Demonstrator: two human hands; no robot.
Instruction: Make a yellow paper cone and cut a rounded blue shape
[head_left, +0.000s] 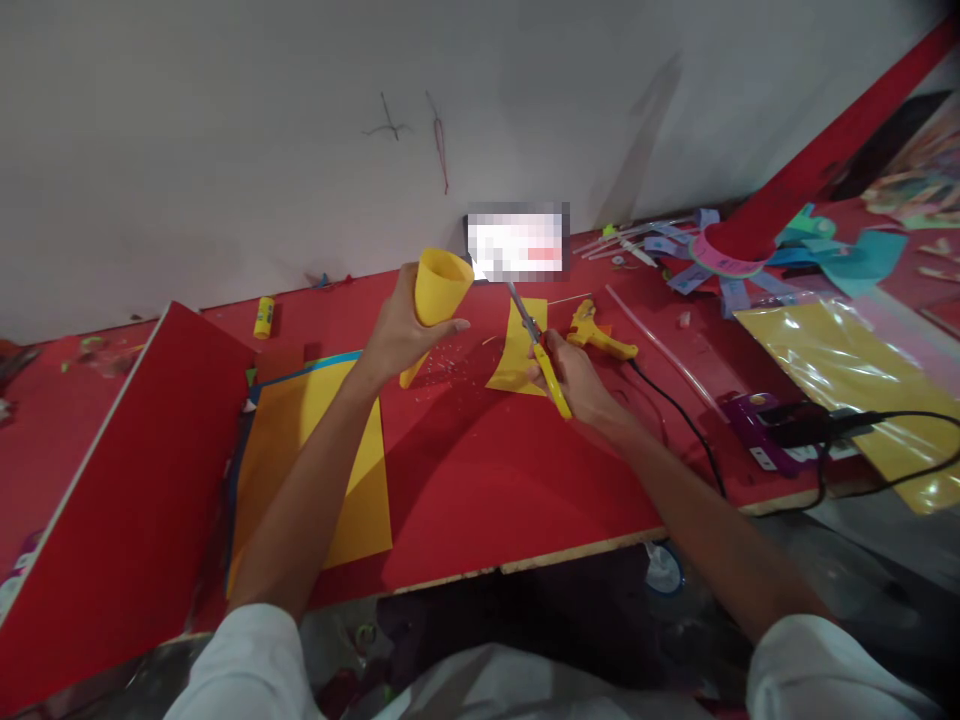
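Note:
My left hand is closed around a yellow paper cone, held up above the red table with its wide mouth tilted upward. My right hand grips yellow-handled scissors, blades pointing up and away toward the wall. Under the scissors lies a cut piece of yellow paper. Small bits of scrap are scattered on the table between my hands.
A yellow glue gun with a black cord lies right of my right hand. Yellow and orange sheets lie at left beside a red board. A glue stick, purple stapler, plastic-wrapped yellow sheets and paper scraps crowd the right.

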